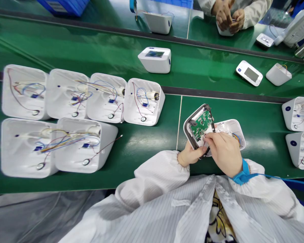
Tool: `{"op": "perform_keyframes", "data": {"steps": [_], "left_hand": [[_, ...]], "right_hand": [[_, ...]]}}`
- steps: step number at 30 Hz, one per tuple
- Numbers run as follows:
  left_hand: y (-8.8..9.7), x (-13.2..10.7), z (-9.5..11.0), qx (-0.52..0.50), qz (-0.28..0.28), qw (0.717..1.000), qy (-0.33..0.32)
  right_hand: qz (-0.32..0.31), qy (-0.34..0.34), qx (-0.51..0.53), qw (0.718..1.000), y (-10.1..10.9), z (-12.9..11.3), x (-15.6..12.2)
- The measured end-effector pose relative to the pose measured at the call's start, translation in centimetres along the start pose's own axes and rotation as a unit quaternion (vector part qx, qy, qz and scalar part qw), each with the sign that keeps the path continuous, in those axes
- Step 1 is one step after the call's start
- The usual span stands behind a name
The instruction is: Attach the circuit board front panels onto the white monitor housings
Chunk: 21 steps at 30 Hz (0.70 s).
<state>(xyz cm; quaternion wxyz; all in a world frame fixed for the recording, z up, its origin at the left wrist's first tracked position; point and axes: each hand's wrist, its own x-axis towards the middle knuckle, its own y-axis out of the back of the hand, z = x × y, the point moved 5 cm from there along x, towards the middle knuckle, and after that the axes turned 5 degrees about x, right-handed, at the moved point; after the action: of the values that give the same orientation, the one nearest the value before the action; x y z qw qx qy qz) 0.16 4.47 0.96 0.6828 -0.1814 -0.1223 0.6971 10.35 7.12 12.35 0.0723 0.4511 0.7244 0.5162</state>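
My left hand (191, 154) grips the lower edge of a tilted housing panel, whose green circuit board (201, 125) faces me inside a dark-edged frame. At the board's lower right, the fingertips of my right hand (224, 150) are pinched together; whatever small part lies between them is hidden. A blue wrist strap (243, 172) circles my right wrist. Behind my right hand sits an open white housing (235, 125), with coloured wires showing at its right side. The panel overlaps the left part of that housing.
Several open white housings (158, 111) with wires inside stand at left. Two more housings (291, 146) are at the right edge. On the green strip beyond are an assembled device (157, 65), a front panel (249, 73) and a small housing (278, 75). Across, a co-worker's hands (228, 18) hold a white part.
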Motion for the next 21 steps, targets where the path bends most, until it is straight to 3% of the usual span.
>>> {"op": "perform_keyframes", "data": {"steps": [6,21], "left_hand": [[0.11,-0.36,-0.21,0.014,0.009,1.0,-0.013],[0.34,-0.35,-0.71,-0.024,-0.006,0.999,0.03]], "right_hand": [[0.002,-0.027,0.089,0.996,0.21,-0.11,0.43],[-0.017,-0.04,0.119,0.992,-0.5,0.11,0.33]]}}
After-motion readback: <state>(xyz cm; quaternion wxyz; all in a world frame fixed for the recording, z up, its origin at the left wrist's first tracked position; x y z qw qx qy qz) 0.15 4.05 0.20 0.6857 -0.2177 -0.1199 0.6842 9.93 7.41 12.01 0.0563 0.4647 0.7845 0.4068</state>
